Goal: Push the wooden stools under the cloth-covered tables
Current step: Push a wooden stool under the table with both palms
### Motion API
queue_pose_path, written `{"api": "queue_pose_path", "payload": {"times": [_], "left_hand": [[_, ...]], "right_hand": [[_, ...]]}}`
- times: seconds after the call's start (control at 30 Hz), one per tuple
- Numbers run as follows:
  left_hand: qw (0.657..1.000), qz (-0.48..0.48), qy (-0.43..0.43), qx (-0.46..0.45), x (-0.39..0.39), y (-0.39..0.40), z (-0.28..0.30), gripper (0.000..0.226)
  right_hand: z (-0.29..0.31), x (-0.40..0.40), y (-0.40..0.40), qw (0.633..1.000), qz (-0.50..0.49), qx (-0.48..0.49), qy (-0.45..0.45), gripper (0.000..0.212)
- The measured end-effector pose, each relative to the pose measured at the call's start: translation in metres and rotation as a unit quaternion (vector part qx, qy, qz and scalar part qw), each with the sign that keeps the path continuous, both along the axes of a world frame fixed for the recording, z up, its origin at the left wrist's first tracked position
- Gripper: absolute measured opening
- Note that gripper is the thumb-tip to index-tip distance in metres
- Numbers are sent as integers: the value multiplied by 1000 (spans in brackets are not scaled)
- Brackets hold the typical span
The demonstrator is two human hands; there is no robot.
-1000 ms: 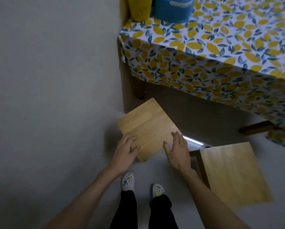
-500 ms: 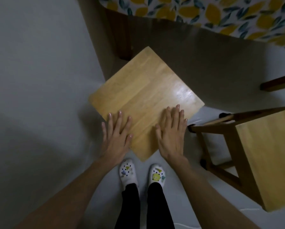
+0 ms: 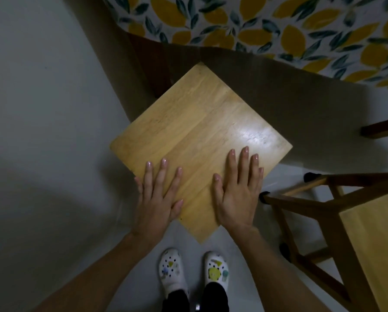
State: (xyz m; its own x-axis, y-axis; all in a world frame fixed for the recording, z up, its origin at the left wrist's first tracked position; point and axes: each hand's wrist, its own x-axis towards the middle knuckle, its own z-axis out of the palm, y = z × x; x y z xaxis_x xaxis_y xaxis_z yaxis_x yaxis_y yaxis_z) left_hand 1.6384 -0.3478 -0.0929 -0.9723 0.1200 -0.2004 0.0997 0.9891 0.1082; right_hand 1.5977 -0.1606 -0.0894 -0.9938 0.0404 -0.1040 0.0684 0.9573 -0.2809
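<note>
Pale wood stool seat [image 3: 199, 143] sits corner-on, its far corner just beneath the lemon-print cloth [image 3: 278, 25] of the worktop. Left hand [image 3: 159, 194] and right hand [image 3: 238, 190] lie flat, fingers spread, gripping nothing, likely to shove it under. Second stool [image 3: 373, 251] waits right.
</note>
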Motion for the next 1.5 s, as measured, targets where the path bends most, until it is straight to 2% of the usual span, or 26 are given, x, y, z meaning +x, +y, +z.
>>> {"api": "queue_pose_path", "payload": {"times": [0.27,0.43,0.7,0.87,1.0,1.23,1.4,1.5], "left_hand": [[999,12,17,-33,-125,30,1,66],[999,33,23,-20,-200,51,1,67],[998,56,28,-8,-263,65,0,64],[998,61,16,-22,-265,64,0,66],[998,67,18,-10,-258,68,9,67],[976,129,66,161,-199,104,35,61],[965,160,48,200,-125,125,50,60],[970,116,30,213,-85,147,70,63]], "right_hand": [[0,-132,28,999,19,-4,32,62],[0,-213,47,998,40,13,38,62],[-3,-282,61,998,64,-9,27,65],[-2,-282,61,996,68,-18,47,67],[7,-265,64,996,63,-46,44,58],[32,-208,80,994,53,-72,63,60],[62,-151,114,994,36,-69,72,59],[82,-114,143,995,20,-45,82,59]]}}
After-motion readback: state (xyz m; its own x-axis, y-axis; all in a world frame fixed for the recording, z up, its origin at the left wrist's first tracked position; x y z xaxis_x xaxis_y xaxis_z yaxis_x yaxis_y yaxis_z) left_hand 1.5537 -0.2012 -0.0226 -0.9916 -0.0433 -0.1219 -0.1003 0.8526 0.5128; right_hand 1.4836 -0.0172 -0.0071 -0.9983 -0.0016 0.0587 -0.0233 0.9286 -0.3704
